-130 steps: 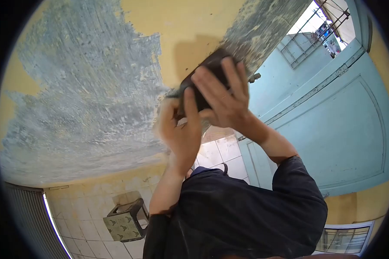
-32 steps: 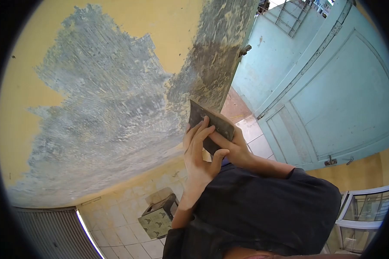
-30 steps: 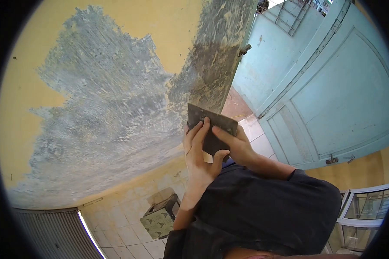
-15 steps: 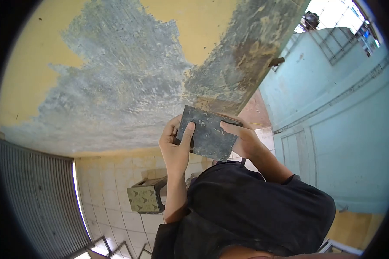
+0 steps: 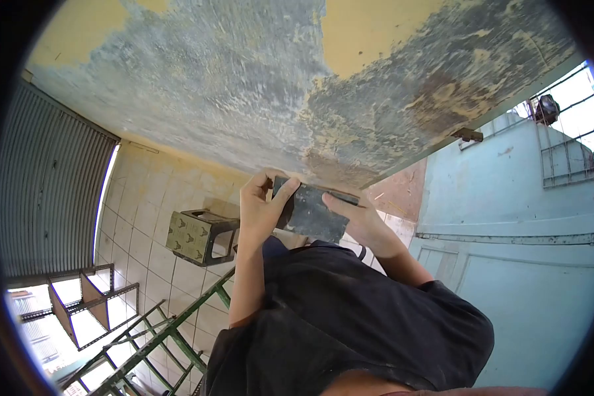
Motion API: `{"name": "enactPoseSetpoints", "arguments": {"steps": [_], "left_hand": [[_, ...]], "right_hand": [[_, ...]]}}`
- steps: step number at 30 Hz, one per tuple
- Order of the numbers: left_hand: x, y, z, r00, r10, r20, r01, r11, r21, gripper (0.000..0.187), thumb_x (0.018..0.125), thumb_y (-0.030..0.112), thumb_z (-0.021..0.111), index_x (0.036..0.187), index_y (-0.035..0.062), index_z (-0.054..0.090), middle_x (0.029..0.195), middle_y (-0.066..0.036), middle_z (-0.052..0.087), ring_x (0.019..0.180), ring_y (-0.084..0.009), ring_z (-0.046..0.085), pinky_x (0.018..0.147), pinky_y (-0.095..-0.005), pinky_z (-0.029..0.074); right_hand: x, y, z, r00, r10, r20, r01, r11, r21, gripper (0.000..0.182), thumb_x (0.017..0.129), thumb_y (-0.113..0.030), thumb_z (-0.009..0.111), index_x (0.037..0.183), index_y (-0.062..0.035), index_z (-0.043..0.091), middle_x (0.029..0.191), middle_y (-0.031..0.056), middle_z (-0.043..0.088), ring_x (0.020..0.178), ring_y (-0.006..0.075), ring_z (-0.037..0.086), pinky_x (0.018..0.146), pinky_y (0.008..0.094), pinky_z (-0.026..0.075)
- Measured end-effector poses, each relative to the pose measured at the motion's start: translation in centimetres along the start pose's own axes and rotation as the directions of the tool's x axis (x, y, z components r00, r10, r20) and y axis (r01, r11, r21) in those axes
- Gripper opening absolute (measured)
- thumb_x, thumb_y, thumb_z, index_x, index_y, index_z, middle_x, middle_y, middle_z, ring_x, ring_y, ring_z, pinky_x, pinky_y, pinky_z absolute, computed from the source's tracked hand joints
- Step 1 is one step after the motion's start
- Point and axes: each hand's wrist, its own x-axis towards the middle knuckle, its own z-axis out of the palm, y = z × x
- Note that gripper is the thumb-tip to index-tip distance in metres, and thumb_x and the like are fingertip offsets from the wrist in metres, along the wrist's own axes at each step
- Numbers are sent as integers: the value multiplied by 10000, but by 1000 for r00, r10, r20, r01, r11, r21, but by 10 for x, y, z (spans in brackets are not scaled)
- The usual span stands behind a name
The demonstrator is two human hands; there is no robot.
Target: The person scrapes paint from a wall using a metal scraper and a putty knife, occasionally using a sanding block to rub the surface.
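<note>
A dark grey, scuffed rectangular block [image 5: 313,212], which looks like a sanding block, is held between my two hands in front of my body. My left hand [image 5: 261,210] grips its left side, with the thumb lying on the face. On the other side my right hand [image 5: 364,223] holds the upper right edge, thumb pressed on the face and fingers hidden behind. Just beyond the block rises a wall [image 5: 237,86] with yellow paint and broad grey, scraped patches. No gap or contact between block and wall can be made out.
A box-like stool [image 5: 190,239] with a patterned side stands on the tiled floor [image 5: 138,198] at left. A green metal ladder [image 5: 171,328] and a metal shelf frame [image 5: 89,307] are at lower left. A corrugated shutter [image 5: 46,185] is behind. A light blue door [image 5: 521,297] is at right.
My view has swung, bringing the ladder and shelf frame into sight. Both hands still hold the block, now tilted so its face looks more foreshortened.
</note>
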Motion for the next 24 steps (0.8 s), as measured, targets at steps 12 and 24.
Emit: {"name": "enactPoseSetpoints", "arguments": {"steps": [12,24], "left_hand": [[0,-2,21,997,82,7,-80,987,-142,69,920,14,760,945,3,697,920,-18,693,891,-94,610,840,-264,478],[54,41,35,860,507,59,-505,826,250,306,741,88,897,975,58,702,886,-68,702,819,-211,599,778,-331,479]], "right_hand": [[-15,-4,-8,993,14,117,-36,983,181,404,1050,-180,629,1398,21,581,1287,79,654,1166,164,634,992,332,523],[-13,-12,-10,958,-210,-194,147,944,-294,408,1096,-214,542,1413,40,579,1349,77,646,1234,143,543,1082,298,406]]}}
